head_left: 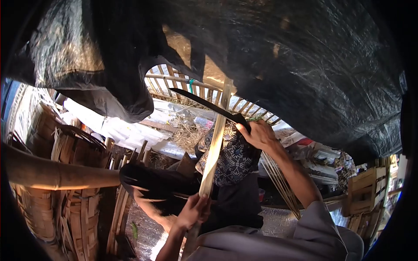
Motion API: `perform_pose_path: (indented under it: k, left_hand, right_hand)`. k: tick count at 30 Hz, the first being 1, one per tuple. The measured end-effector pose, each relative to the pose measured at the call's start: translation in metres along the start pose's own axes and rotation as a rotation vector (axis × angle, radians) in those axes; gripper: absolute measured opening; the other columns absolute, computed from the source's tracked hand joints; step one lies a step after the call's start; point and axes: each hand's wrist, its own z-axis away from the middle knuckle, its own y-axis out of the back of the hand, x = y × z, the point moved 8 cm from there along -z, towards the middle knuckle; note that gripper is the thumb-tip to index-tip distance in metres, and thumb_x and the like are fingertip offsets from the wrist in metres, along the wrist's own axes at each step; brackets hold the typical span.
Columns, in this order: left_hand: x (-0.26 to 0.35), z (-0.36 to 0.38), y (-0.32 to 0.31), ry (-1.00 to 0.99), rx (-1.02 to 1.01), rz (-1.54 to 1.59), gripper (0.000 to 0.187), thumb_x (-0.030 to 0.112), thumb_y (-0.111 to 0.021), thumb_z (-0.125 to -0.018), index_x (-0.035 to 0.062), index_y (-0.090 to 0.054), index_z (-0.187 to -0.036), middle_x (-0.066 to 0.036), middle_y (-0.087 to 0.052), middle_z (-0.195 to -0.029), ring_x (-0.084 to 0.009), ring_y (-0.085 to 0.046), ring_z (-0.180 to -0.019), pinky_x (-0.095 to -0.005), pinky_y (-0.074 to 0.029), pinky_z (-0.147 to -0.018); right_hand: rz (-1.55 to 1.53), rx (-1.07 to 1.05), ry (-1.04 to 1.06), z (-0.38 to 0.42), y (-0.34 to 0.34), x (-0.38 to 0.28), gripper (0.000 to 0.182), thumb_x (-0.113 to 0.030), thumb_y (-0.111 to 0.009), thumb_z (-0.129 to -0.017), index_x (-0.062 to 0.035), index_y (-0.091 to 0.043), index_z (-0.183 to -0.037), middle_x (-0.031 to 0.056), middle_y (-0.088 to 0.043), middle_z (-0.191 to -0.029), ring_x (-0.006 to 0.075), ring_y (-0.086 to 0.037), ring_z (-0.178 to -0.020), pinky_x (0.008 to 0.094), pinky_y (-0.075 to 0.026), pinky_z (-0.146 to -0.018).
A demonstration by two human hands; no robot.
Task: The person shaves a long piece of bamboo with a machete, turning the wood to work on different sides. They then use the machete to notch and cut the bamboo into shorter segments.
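My left hand (194, 211) is closed round the lower part of a long, pale bamboo strip (213, 157), which slants up and away from me. In my right hand (259, 135) is the handle of a machete (204, 102). Its long dark blade points up to the left and crosses the strip near the upper end. Beneath the strip, a dark patterned cloth (237, 158) lies over my lap. The lower end of the strip runs down past my left wrist beside my grey shirt.
A thick bamboo pole (65, 174) juts in from the left, above woven bamboo baskets (80, 217). Black plastic sheeting (305, 65) hangs overhead. Thin bamboo sticks (281, 185) lean by my right forearm. A bamboo crate (368, 189) stands at right, and a slatted bamboo fence (174, 82) lies ahead.
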Motion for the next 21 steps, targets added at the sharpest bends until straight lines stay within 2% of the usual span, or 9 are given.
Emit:
perform_pose_path:
  k: [2,4,7,10,13,15,16,18,21]
  left_hand:
    - [0.011,-0.017,-0.002,-0.026,-0.051,0.059,0.029,0.031,-0.041,-0.097,0.0055,-0.044,-0.084,0.001,-0.037,-0.055,-0.0066,-0.032,-0.038,-0.0215,-0.025,-0.033]
    - [0.025,-0.032,-0.011,-0.057,-0.078,0.043,0.030,0.032,-0.041,-0.097,0.0057,-0.044,-0.083,0.000,-0.037,-0.056,-0.0075,-0.033,-0.039,-0.0224,-0.028,-0.035]
    - [0.045,-0.055,-0.025,-0.085,-0.099,0.050,0.029,0.031,-0.044,-0.096,0.0033,-0.048,-0.086,-0.002,-0.045,-0.061,-0.0106,-0.042,-0.044,-0.0240,-0.037,-0.041]
    - [0.070,-0.079,-0.029,-0.256,-0.172,0.006,0.029,0.024,-0.048,-0.094,-0.0039,-0.055,-0.093,-0.007,-0.056,-0.075,-0.0152,-0.057,-0.062,-0.0253,-0.047,-0.056]
    - [0.073,-0.102,-0.025,-0.263,-0.145,-0.006,0.027,0.022,-0.048,-0.093,-0.0037,-0.055,-0.088,-0.008,-0.056,-0.072,-0.0155,-0.056,-0.057,-0.0276,-0.048,-0.052]
    - [0.067,-0.105,-0.039,-0.115,-0.351,0.255,0.029,0.026,-0.043,-0.096,-0.0012,-0.052,-0.090,-0.006,-0.055,-0.067,-0.0139,-0.052,-0.050,-0.0273,-0.044,-0.043]
    - [0.068,-0.105,-0.043,-0.115,-0.350,0.252,0.029,0.026,-0.043,-0.096,-0.0012,-0.052,-0.090,-0.006,-0.055,-0.067,-0.0139,-0.052,-0.050,-0.0273,-0.044,-0.043]
    - [0.086,-0.091,-0.041,-0.244,0.035,0.025,0.032,0.032,-0.037,-0.097,0.0021,-0.046,-0.093,-0.003,-0.047,-0.059,-0.0111,-0.042,-0.042,-0.0260,-0.036,-0.036]
    - [0.090,-0.097,-0.046,-0.319,0.035,-0.080,0.026,0.032,-0.036,-0.098,0.0069,-0.043,-0.093,-0.001,-0.041,-0.056,-0.0094,-0.035,-0.037,-0.0251,-0.032,-0.034]
  right_hand:
    - [0.004,-0.143,-0.034,0.003,-0.001,-0.010,0.063,-0.057,-0.046,-0.085,0.0023,-0.064,-0.079,0.0220,-0.061,-0.068,0.0365,-0.062,-0.068,0.0444,-0.050,-0.064]
    - [0.051,0.026,0.057,0.011,0.004,-0.020,0.061,-0.057,-0.048,-0.084,0.0015,-0.065,-0.083,0.0226,-0.062,-0.068,0.0366,-0.063,-0.068,0.0439,-0.051,-0.064]
    - [0.051,0.008,0.082,0.019,0.005,-0.022,0.061,-0.059,-0.047,-0.082,-0.0018,-0.066,-0.089,0.0227,-0.061,-0.065,0.0373,-0.063,-0.066,0.0432,-0.052,-0.061]
    - [0.058,-0.054,0.064,0.029,0.014,-0.034,0.060,-0.060,-0.048,-0.081,-0.0041,-0.066,-0.092,0.0228,-0.061,-0.065,0.0371,-0.063,-0.065,0.0429,-0.051,-0.061]
    - [0.094,-0.110,0.064,0.034,0.016,-0.039,0.061,-0.062,-0.051,-0.079,-0.0062,-0.066,-0.096,0.0237,-0.060,-0.065,0.0374,-0.062,-0.065,0.0428,-0.051,-0.061]
    - [0.095,-0.118,0.082,0.035,0.011,-0.038,0.062,-0.063,-0.051,-0.078,-0.0054,-0.066,-0.096,0.0234,-0.059,-0.063,0.0368,-0.062,-0.062,0.0430,-0.050,-0.057]
    - [0.093,-0.116,0.082,0.034,0.009,-0.036,0.062,-0.063,-0.051,-0.078,-0.0054,-0.066,-0.096,0.0234,-0.059,-0.063,0.0368,-0.062,-0.062,0.0430,-0.050,-0.057]
    - [0.089,-0.070,0.106,0.037,0.009,-0.035,0.062,-0.062,-0.052,-0.078,-0.0043,-0.065,-0.093,0.0223,-0.058,-0.059,0.0359,-0.062,-0.061,0.0431,-0.050,-0.055]
    - [0.061,-0.096,0.112,0.036,0.009,-0.037,0.061,-0.061,-0.053,-0.078,-0.0034,-0.065,-0.090,0.0215,-0.058,-0.057,0.0365,-0.062,-0.059,0.0430,-0.051,-0.055]
